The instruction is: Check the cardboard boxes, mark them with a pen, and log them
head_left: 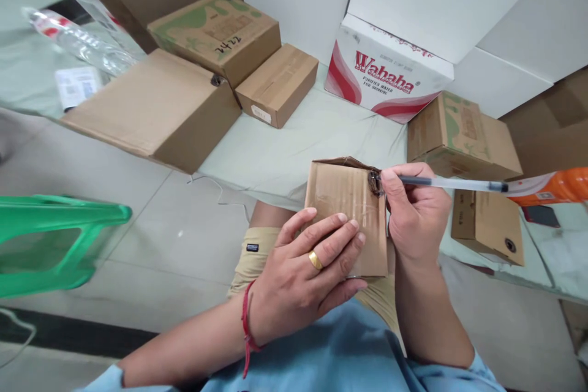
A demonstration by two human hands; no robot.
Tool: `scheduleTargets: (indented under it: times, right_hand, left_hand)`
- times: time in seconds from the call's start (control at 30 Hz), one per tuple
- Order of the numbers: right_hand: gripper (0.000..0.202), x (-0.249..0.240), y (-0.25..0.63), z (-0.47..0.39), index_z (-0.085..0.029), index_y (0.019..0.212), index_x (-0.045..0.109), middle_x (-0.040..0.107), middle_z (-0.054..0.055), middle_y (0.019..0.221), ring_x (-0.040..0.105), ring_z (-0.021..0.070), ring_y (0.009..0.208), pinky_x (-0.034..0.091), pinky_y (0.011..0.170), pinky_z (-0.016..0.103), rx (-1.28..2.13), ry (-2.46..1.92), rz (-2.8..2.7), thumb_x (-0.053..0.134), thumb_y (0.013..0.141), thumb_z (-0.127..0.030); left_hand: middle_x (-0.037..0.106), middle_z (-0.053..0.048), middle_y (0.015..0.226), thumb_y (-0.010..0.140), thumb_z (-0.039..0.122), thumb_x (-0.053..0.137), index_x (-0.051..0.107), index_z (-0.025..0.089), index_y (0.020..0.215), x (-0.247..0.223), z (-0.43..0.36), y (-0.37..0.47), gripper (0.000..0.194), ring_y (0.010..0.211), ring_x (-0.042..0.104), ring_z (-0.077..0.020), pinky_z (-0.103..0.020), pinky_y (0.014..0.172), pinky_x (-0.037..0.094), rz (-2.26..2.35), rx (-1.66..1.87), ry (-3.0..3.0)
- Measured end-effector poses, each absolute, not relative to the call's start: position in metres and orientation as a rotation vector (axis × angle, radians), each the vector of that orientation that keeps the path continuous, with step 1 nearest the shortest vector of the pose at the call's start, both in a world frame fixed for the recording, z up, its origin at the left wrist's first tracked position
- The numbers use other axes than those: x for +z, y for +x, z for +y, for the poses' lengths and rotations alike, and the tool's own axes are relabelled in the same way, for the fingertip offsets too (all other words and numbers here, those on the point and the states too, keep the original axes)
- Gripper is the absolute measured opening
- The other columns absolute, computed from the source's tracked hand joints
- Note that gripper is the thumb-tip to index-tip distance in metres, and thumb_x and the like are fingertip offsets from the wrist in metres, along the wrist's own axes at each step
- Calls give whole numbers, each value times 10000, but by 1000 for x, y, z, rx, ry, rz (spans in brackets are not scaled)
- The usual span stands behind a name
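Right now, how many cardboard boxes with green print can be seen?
2: the box marked 2422 at upper left; another green-printed box at right. Others may be hidden.

Before me, a carton (340,196) lies under my left fingers (335,248), with the pen (459,185) in my right fingers (395,193) at its far right corner. On the surface (271,156) beyond, three boxes (197,95) sit together to my left, one nearer than the other two, a water case (390,67) stands farther back, and two more boxes (478,150) lie to the right, one behind the other. A stool (92,217) is on the floor (184,269) to my left.
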State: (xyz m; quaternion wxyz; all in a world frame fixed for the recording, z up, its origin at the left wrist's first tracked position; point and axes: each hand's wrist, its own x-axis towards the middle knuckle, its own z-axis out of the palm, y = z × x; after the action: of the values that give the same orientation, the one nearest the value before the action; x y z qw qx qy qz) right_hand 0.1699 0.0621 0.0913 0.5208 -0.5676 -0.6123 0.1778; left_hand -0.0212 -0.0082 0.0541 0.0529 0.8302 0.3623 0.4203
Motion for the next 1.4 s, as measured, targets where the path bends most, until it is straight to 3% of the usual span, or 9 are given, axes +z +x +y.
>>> scheduleTargets:
  times: [0.7,0.9,1.0,1.1,1.23,1.33,1.4]
  right_hand:
    - [199,95,176,56,-205,791,705,634,-21,723,558,122,638,441,580,237,422,-1465,-1531,733,960,-307]
    - [262,82,186,58,-216,903,668,553,-51,676,470,101,528,358,497,231,363,-1353,-1188,748,982,-452]
    - [361,65,207,66,-220,892,644,539,-48,636,461,107,512,317,476,225,509,-1426,-1127,693,1002,-560]
    - [472,39,230,75,-213,755,632,559,-24,598,506,133,561,396,535,244,814,-1786,-1418,637,982,-627]
    - [402,1,239,83,-208,671,667,610,4,566,612,192,650,461,627,271,943,-2088,-1616,721,911,-526]
    - [284,-16,237,86,-190,741,742,678,37,621,656,216,698,471,675,282,880,-2173,-1595,721,899,-426]
    - [273,-19,239,85,-165,922,804,716,54,690,674,230,737,490,736,302,797,-2231,-1576,683,923,-410]
  left_hand:
    - [848,-74,1299,1119,428,657,736,129,1346,48,-7,-18,384,1300,749,-236,-413,1396,264,1084,1354,2493]
    - [847,-66,1310,1129,439,637,733,150,1355,52,-7,-20,379,1292,756,-225,-411,1387,282,1109,1308,2506]
    - [843,-76,1318,1126,438,635,733,142,1361,55,-7,-21,390,1299,751,-236,-418,1388,278,1111,1284,2508]
    - [835,-90,1336,1110,402,655,734,134,1367,56,-7,-22,380,1321,734,-252,-422,1389,266,1108,1264,2501]
    - [831,-113,1336,1097,357,669,733,129,1363,58,-6,-22,356,1334,719,-259,-425,1379,271,1097,1261,2504]
    - [828,-123,1334,1100,345,664,724,128,1364,59,-4,-21,348,1338,712,-265,-430,1359,302,1099,1254,2516]
    - [829,-128,1325,1103,353,661,719,127,1365,59,-3,-20,351,1333,715,-271,-436,1343,325,1106,1256,2525]
